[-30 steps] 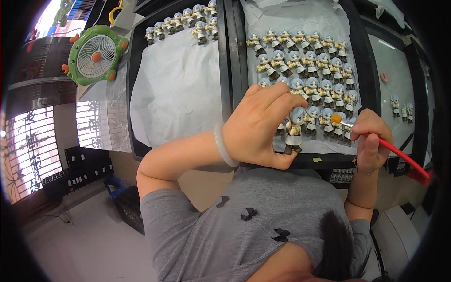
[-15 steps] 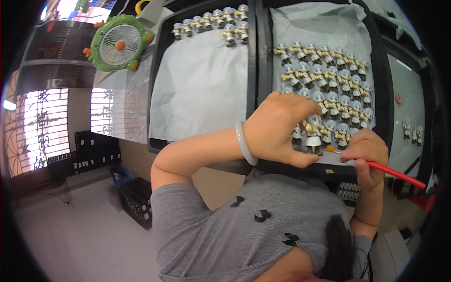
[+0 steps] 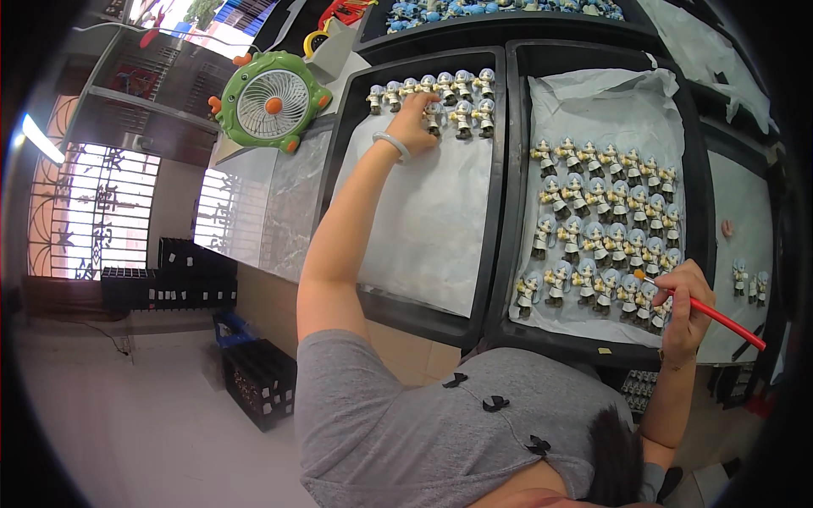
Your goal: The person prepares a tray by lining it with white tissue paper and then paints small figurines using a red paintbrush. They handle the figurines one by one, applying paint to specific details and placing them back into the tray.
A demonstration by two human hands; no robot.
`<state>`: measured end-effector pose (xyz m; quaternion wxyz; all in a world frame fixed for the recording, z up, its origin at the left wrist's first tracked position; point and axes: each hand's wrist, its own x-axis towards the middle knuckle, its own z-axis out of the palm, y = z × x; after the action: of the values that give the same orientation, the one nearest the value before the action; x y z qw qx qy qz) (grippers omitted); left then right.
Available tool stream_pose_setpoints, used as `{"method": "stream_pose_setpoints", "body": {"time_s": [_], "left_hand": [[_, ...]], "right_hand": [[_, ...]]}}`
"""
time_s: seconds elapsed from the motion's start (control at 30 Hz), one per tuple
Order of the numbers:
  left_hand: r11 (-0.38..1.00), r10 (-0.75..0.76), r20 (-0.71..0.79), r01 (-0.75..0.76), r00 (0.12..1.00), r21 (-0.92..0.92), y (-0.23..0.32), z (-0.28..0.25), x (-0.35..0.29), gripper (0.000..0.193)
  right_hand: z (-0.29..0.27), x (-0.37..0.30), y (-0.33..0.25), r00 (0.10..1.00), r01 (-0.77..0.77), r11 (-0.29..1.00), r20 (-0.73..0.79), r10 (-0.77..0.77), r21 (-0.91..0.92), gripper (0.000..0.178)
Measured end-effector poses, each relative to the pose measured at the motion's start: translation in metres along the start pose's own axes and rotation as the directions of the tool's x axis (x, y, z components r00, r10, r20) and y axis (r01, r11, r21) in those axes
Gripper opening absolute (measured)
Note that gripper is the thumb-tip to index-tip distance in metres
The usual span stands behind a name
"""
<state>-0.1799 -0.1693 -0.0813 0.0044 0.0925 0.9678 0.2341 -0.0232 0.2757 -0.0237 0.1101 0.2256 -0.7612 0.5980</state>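
Observation:
In the left tray (image 3: 496, 212), my left hand (image 3: 409, 129) has its thumb and fingers closed around a small figurine (image 3: 435, 120) with pale blue hair and a white outfit. It stands at the left end of the second row, beside two like it, below a fuller back row of figurines (image 3: 445, 84). My right hand (image 3: 688, 296) grips a thin red-handled brush (image 3: 730, 323). The brush's orange tip is over the front row of figurines (image 3: 559, 282) in the right tray (image 3: 696, 182), where several rows stand on white paper.
A green fan (image 3: 273, 103) with orange knobs stands on the bench to the left. Behind the trays is a dark bin of blue pieces (image 3: 504, 10). A few more figurines (image 3: 740, 278) lie on a pale surface at the far right. Black crates (image 3: 259, 372) sit on the floor.
My left hand has gone from the right tray to the left tray's second row with a figurine. My right hand still holds the brush near the right tray's front. The view has shifted.

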Motion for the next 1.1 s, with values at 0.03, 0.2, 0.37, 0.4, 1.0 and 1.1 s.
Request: {"method": "stream_pose_setpoints", "body": {"time_s": [0.03,0.2,0.37,0.4,1.0,1.1], "left_hand": [[0.999,-0.022,0.024,0.021,0.999,0.031,-0.001,0.004,0.000,0.067],[0.996,-0.024,0.057,0.029,0.998,-0.084,0.008,0.006,-0.001,0.069],[0.989,-0.026,0.058,0.035,0.998,-0.147,0.015,0.004,-0.005,0.072],[0.996,0.010,0.034,-0.007,0.999,-0.093,0.011,0.004,-0.006,0.073],[0.935,0.066,0.447,-0.212,0.892,0.283,0.267,0.146,0.115,0.034],[0.936,0.174,0.281,-0.248,0.944,0.250,0.250,0.155,0.108,0.038]], "right_hand": [[0.000,0.000,0.000,1.000,0.004,1.000,0.005,-0.004,-0.014,0.025],[0.001,0.000,0.000,0.999,0.028,0.998,0.023,-0.026,-0.055,0.025],[0.001,0.000,-0.004,0.999,0.030,0.998,0.014,-0.029,-0.060,0.024],[0.002,0.002,-0.006,1.000,0.024,0.998,0.011,-0.023,-0.061,0.023],[-0.003,0.005,0.004,0.986,0.147,0.980,-0.054,-0.155,-0.136,0.008],[-0.003,0.004,0.001,0.978,0.202,0.969,-0.032,-0.208,-0.145,0.008]]}}
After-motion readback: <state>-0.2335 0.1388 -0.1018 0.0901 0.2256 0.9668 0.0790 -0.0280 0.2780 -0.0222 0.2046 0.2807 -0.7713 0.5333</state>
